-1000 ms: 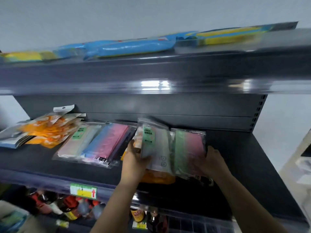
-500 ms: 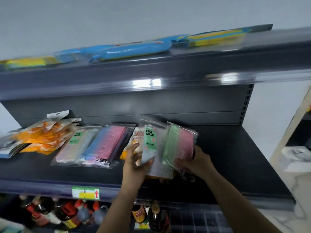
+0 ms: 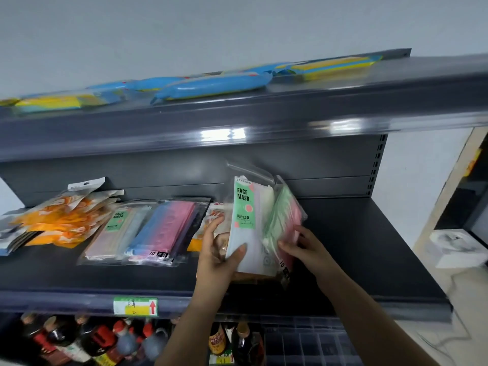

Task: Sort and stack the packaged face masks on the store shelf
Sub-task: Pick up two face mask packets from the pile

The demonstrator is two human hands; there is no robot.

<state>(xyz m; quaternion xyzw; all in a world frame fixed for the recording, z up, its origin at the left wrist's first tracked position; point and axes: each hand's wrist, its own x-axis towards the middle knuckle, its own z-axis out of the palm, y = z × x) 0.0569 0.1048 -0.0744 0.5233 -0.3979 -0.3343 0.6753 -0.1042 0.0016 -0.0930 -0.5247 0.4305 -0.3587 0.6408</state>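
Left hand (image 3: 219,257) grips FACE MASK pack (image 3: 249,223) at lower edge, thumb on front. Right hand (image 3: 303,249) pinches green-pink pack (image 3: 286,220) beside it. Both tilted up over middle shelf (image 3: 369,247). Packs likely light, floppy, film slippery; hold bottom edges, squeeze together.

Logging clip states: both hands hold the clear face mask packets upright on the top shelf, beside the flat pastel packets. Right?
Not the top shelf. The head view shows the left hand and right hand holding the clear face mask packets on the dark middle shelf, beside the flat pastel packets.
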